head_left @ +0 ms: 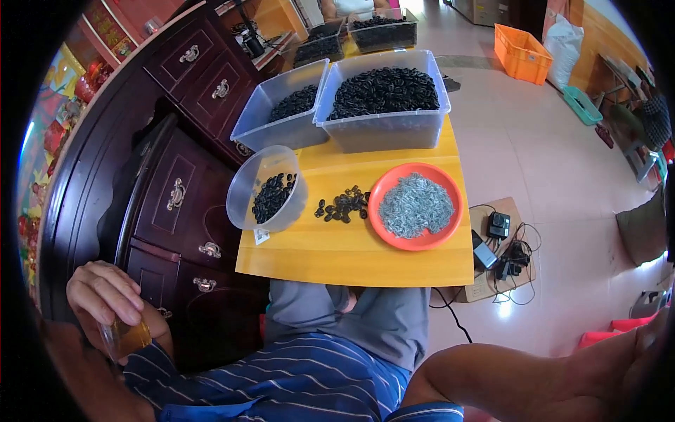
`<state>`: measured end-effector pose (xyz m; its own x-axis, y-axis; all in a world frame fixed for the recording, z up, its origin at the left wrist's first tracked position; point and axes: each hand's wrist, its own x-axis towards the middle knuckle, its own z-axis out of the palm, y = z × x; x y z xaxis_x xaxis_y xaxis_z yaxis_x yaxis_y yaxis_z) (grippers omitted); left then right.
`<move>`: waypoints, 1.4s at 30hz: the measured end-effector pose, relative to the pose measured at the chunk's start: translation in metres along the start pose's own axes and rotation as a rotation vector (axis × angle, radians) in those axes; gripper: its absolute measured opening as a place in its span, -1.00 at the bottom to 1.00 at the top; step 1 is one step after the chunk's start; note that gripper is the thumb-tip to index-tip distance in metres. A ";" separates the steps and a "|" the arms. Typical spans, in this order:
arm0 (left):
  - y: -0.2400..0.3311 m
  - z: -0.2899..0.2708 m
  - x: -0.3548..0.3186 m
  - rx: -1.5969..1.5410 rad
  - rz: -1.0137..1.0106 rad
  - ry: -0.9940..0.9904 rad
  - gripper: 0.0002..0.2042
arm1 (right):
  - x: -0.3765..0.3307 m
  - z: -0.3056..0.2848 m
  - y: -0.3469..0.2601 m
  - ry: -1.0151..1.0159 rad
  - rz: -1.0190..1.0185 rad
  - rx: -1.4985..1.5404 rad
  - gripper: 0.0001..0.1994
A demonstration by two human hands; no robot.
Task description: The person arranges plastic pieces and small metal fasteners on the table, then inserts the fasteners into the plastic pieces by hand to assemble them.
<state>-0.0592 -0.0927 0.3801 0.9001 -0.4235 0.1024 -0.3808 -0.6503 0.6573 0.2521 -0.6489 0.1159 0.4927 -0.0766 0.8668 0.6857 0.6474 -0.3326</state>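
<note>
While gripping a small amber glass (128, 336) in left-hand fingers (112, 295), well back-left of the counter (351, 253); right hand's fingers out of view.

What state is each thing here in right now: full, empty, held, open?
Small glass: held in left hand, amber liquid inside.
Round clear bowl: tilted, partly filled with black pieces.
Orange plate: heaped with grey bits.
Two clear tubs: open, holding black pieces.
Right hand: at the picture's edge, grip unclear.
</note>
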 end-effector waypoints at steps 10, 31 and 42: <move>0.038 -0.025 -0.058 0.362 0.013 -0.028 -0.61 | 0.004 0.002 0.014 -0.016 0.011 0.068 -0.81; 0.099 -0.006 0.002 0.561 -0.134 0.110 -0.68 | 0.012 0.027 0.057 0.107 0.017 0.235 -0.83; 0.096 -0.053 -0.001 0.276 -0.493 0.832 -0.27 | 0.012 0.030 0.051 0.287 0.018 0.370 -0.84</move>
<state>-0.0849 -0.1212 0.4824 0.7921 0.4394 0.4236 0.1338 -0.8022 0.5819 0.2769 -0.5941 0.1207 0.6664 -0.2358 0.7073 0.4642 0.8736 -0.1461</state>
